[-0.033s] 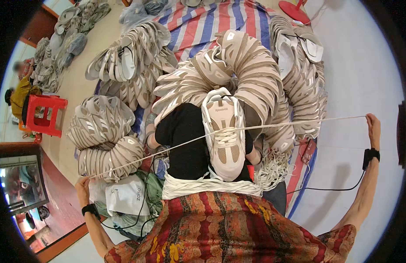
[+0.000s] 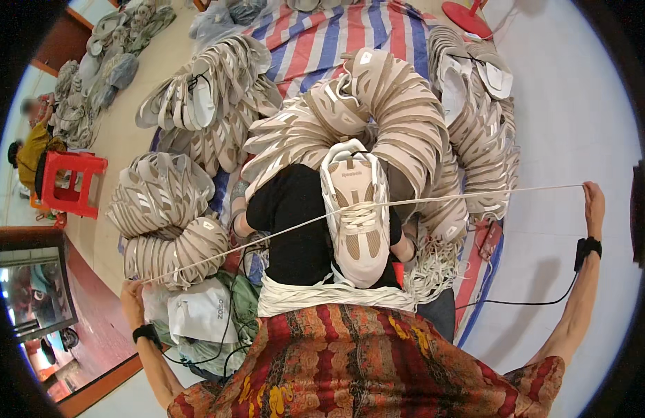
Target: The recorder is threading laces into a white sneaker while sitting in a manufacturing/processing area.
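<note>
A beige and white sneaker upper (image 2: 361, 259) rests upright over my lap, its toe toward me. Its lace (image 2: 489, 193) is threaded through the eyelets and stretches out taut to both sides. Far out at the left, my left hand (image 2: 133, 301) has its fingers closed on one lace end. My right hand (image 2: 594, 209) pinches the other end, higher up at the far right. Both arms are spread wide. A bundle of cream laces (image 2: 336, 298) lies across my lap, and a loose heap of laces (image 2: 434, 270) sits to its right.
Curved rows of nested shoe uppers (image 2: 406, 118) stand ahead, with more stacks (image 2: 172, 247) left and right. They rest on a striped sheet (image 2: 322, 49). Plastic bags (image 2: 197, 313) lie by my left arm. A red stool (image 2: 71, 182) and another person (image 2: 33, 150) are far left. Cables run from both wristbands.
</note>
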{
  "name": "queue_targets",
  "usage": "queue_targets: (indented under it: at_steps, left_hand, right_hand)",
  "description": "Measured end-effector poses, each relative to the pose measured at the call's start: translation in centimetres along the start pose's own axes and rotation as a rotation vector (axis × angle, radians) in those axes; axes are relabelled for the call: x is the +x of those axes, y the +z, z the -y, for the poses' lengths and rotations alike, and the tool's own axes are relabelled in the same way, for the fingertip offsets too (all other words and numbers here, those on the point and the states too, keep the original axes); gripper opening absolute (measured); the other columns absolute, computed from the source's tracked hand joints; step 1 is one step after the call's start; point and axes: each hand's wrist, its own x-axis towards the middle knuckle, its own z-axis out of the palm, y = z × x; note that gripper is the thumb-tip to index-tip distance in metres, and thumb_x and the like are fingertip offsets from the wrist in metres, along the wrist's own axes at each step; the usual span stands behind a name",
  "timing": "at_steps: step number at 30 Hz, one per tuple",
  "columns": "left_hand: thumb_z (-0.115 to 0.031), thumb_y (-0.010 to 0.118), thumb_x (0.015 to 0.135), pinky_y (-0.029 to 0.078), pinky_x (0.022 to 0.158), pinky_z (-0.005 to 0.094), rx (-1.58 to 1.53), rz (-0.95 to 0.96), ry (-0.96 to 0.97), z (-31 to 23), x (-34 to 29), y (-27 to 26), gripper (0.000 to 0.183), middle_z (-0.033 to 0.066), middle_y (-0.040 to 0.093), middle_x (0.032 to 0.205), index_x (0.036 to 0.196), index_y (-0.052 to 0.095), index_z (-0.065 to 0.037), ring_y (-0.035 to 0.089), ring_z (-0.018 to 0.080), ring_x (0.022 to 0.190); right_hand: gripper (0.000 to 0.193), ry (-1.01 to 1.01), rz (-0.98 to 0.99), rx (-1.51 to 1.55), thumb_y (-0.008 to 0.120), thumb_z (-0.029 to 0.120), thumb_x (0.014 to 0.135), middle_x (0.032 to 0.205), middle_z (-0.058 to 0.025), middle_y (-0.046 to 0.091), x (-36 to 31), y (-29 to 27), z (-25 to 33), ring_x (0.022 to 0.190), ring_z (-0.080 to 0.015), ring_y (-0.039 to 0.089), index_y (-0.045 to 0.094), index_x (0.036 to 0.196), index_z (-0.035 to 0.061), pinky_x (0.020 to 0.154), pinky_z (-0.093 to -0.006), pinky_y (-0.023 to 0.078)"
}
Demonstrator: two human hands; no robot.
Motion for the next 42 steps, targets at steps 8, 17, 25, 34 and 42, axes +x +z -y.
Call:
queue_targets:
  at_steps: [8, 17, 25, 34, 42]
  left_hand:
    - [-0.012, 0.052, 0.085, 0.045, 0.061, 0.0278, 0.024, -0.262, -0.282, 2.7, -1.6, 5.9, 0.018, 0.0079, 0.06, 0.08, 0.094, 0.062, 0.0, 0.059, 0.0157, 0.071]
    - [-0.014, 0.052, 0.086, 0.048, 0.071, 0.0263, -0.902, -0.242, -0.203, -13.5, 5.6, 10.6, 0.031, 0.0085, 0.059, 0.079, 0.109, 0.05, 0.007, 0.058, 0.0149, 0.071]
    - [-0.009, 0.052, 0.085, 0.049, 0.063, 0.0251, -1.063, 0.407, -0.023, -32.8, 6.3, 16.1, 0.041, 0.0092, 0.059, 0.079, 0.121, 0.039, 0.005, 0.059, 0.0153, 0.067]
    - [-0.009, 0.051, 0.086, 0.048, 0.05, 0.022, -1.071, 0.817, 0.045, -40.5, 5.8, 22.1, 0.014, 0.0086, 0.061, 0.079, 0.091, 0.057, 0.003, 0.061, 0.0127, 0.067]
    - [-0.012, 0.051, 0.087, 0.051, 0.065, 0.0248, -0.799, 0.889, 0.192, -43.7, 4.8, 24.5, 0.015, 0.0056, 0.06, 0.085, 0.09, 0.057, 0.002, 0.059, 0.0123, 0.078]
  right_hand:
    - [0.031, 0.858, -0.661, 0.899, 0.048, 0.02, 0.089, 0.076, -0.002, 0.052, -10.1, 2.2, 4.1, 0.067, -0.0118, 0.048, 0.053, 0.111, -0.001, 0.067, -0.0222, 0.042]
    - [0.032, 0.408, -0.193, 1.238, 0.052, 0.012, 0.086, 0.084, -0.0087, 0.063, -11.4, 3.4, 24.4, 0.061, -0.008, 0.052, 0.044, 0.113, -0.0029, 0.058, -0.021, 0.044]
    - [0.013, 0.299, 0.46, 1.379, 0.057, 0.01, 0.081, 0.067, 0.0, 0.06, -7.4, 11.1, 39.8, 0.057, -0.0034, 0.047, 0.063, 0.084, -0.0011, 0.05, -0.019, 0.037]
    - [0.02, 0.281, 0.392, 1.194, 0.06, 0.019, 0.079, 0.062, -0.0049, 0.058, -8.0, 14.3, 41.8, 0.057, -0.0094, 0.051, 0.063, 0.083, -0.0004, 0.054, -0.0249, 0.041]
    - [0.017, 0.241, 0.516, 1.321, 0.057, 0.015, 0.078, 0.063, -0.0021, 0.057, -6.3, 13.9, 41.5, 0.058, -0.0083, 0.05, 0.062, 0.078, -0.001, 0.055, -0.0237, 0.04]
